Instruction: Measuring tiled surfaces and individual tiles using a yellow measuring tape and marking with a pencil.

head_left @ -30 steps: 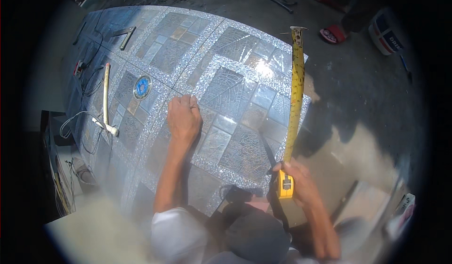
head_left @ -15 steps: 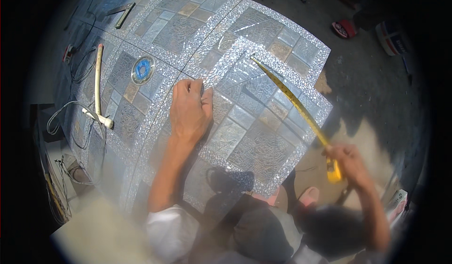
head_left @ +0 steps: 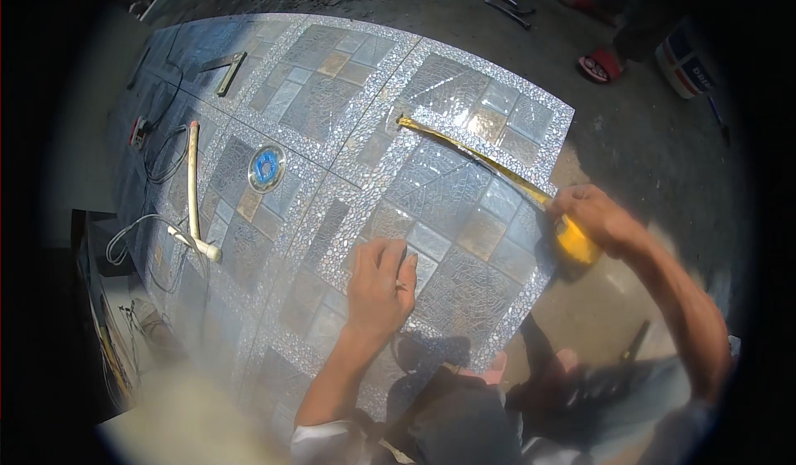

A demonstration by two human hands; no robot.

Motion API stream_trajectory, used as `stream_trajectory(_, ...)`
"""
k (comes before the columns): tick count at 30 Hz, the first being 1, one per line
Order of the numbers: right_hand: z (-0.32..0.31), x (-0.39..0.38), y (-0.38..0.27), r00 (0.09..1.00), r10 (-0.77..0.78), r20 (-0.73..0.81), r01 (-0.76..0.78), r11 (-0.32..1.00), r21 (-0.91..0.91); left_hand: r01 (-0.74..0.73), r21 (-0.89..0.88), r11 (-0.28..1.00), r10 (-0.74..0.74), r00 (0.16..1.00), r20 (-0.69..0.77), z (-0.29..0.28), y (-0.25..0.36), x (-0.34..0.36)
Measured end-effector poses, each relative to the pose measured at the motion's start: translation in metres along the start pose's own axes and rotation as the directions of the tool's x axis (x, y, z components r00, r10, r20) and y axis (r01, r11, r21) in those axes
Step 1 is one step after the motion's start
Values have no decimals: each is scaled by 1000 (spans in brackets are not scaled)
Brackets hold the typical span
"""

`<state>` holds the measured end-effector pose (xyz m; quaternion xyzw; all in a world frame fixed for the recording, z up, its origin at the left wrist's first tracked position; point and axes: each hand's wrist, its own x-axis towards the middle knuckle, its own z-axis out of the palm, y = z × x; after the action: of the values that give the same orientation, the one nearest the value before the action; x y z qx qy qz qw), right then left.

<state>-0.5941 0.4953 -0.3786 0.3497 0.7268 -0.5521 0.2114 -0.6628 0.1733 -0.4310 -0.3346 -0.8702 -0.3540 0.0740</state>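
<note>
My right hand (head_left: pixel 593 220) grips the yellow case of a tape measure (head_left: pixel 578 243) just past the right edge of the patterned tiles. The tape's yellow blade (head_left: pixel 473 155) stretches left over the tile (head_left: pixel 439 179), its hooked end near the pebble-pattern border. My left hand (head_left: pixel 380 289) rests low on the same tile with its fingers curled together. Something small and pale shows between thumb and fingers, too small to make out. The tiles carry grey and tan stone blocks framed by white pebble patterns.
Left on the tiles lie a pale T-shaped mallet (head_left: pixel 195 191), a blue-centred cutting disc (head_left: pixel 267 168), a metal square (head_left: pixel 225 71) and looped cables (head_left: pixel 157 162). Tools (head_left: pixel 507 13) lie on the floor beyond. A person's red sandal (head_left: pixel 601 65) and a white bucket (head_left: pixel 686 63) are at far right.
My left hand has moved down and right, nearer to me. My right hand has risen toward the tile edge, and the tape blade lies flatter, its end shifted left. The view has shifted somewhat.
</note>
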Motion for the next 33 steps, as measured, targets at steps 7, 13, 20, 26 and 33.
stream_trajectory(7, 3, 9, -9, 975, 202, 98, -217, 958, 187, 24, 135, 991, -22, 1000, -19, 12, 0, 1)
stream_trajectory(13, -19, 17, -6, 949, 240, 202, -276, 946, 170, 7, 206, 978, -6, 1000, -7, 14, 3, 4)
stream_trajectory(20, -19, 21, -7, 929, 292, 229, -323, 940, 111, -6, 219, 976, 4, 1000, 12, 18, 5, 4)
stream_trajectory(26, -20, 11, -6, 985, 170, 29, -169, 985, -41, -1, 227, 974, -3, 1000, 21, 17, 6, 4)
stream_trajectory(33, 1, 4, 2, 950, -170, -261, 40, 897, -439, 414, -243, 877, -427, 904, 0, 6, 9, 1)
